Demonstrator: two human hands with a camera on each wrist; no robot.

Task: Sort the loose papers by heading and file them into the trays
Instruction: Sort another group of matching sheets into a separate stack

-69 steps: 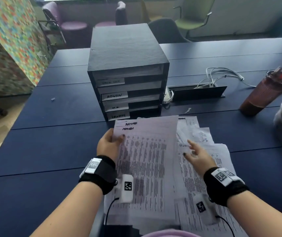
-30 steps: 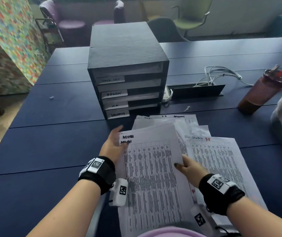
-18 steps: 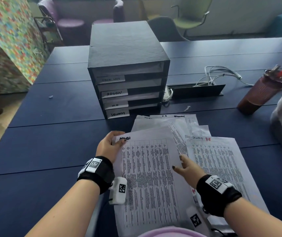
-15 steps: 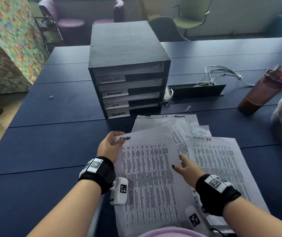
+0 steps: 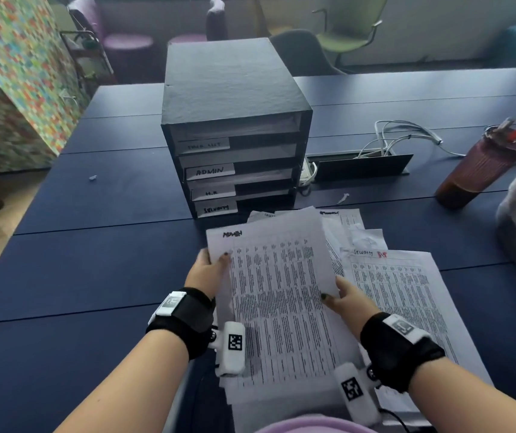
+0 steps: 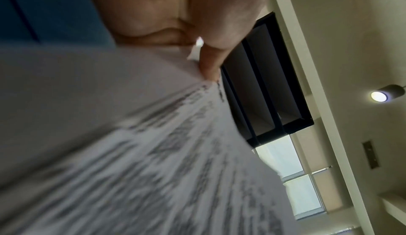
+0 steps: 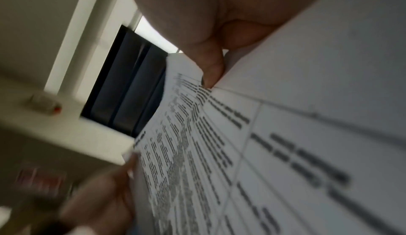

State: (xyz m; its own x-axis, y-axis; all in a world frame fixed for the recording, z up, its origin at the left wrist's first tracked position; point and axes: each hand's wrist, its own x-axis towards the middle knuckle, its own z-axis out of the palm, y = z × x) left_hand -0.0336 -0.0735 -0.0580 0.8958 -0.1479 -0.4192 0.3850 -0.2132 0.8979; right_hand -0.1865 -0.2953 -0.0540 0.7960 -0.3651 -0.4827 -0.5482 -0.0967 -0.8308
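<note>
Papers headed ADMIN (image 5: 277, 295) are pinched at both side edges by the left hand (image 5: 208, 271) and right hand (image 5: 348, 296); the trays (image 5: 237, 170) are seen at 12 o'clock on the table (image 5: 94, 276).

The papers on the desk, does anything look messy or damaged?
Yes. Behind the ADMIN sheet held by both hands, the loose papers lie fanned askew, and one looks crumpled. A small white scrap lies on the desk near the trays.
</note>
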